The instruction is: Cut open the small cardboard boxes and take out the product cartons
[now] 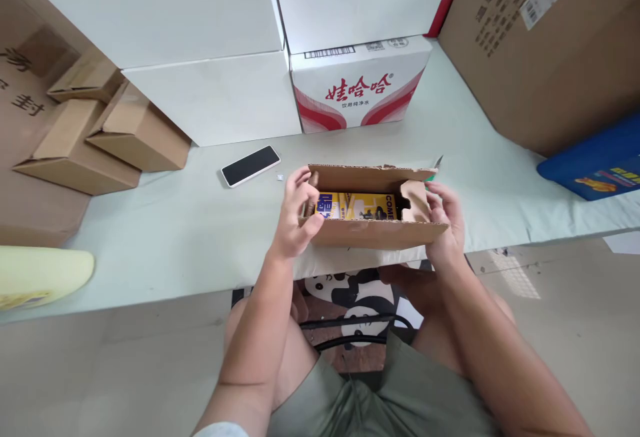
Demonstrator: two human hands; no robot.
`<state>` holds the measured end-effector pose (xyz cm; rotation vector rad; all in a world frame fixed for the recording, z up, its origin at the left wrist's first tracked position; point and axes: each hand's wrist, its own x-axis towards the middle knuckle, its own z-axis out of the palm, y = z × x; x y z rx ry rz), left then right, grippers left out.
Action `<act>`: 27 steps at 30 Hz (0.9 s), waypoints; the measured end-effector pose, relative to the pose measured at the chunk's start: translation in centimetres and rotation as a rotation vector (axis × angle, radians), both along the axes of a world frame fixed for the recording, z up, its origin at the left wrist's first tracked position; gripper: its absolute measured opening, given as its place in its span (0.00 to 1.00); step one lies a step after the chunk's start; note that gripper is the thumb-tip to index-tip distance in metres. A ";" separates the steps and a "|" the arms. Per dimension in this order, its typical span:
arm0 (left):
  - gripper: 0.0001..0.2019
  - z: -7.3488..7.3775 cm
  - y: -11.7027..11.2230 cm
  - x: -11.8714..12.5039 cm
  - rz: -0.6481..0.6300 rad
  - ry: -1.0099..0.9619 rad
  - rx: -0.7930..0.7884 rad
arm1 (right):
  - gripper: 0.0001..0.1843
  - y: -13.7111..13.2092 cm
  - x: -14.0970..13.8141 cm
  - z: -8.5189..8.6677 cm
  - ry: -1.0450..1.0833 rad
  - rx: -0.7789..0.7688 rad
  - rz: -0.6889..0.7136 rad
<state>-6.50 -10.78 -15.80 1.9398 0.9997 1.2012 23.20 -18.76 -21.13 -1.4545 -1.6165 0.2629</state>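
Note:
A small open brown cardboard box [375,231] sits at the near edge of the pale table [190,237]. Inside it lies a yellow and blue packaged item [357,206]. My left hand [296,213] grips the box's left end, fingers curled over the end flap. My right hand [443,217] holds the right end, fingers wrapped round the right flap. The box's long lid flap [370,177] stands up at the back.
A black phone [251,165] lies face up left of the box. Folded brown cartons [100,137] sit at far left. White cartons [215,50] and a red-printed white carton [357,87] stand behind. A large brown box [550,43] and blue item [595,163] are right.

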 end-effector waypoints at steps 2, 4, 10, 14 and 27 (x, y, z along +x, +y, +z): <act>0.31 -0.1 0.5 -0.6 0.041 -0.144 -0.054 | 0.24 -0.2 -1.0 0.9 0.023 0.005 0.084; 0.25 0.0 0.8 -1.4 0.031 -0.275 -0.110 | 0.24 -0.2 -1.6 1.7 0.030 -0.039 0.196; 0.06 1.1 1.0 -3.7 -0.016 -0.260 -0.114 | 0.24 -0.4 -2.4 3.0 -0.003 -0.127 0.319; 0.10 1.7 0.6 -4.3 -0.049 -0.139 -0.039 | 0.28 -0.2 -2.6 2.7 0.004 -0.068 0.261; 0.19 3.0 -0.6 -5.4 -0.075 0.044 -0.046 | 0.09 0.6 -6.2 3.0 0.347 0.424 -0.186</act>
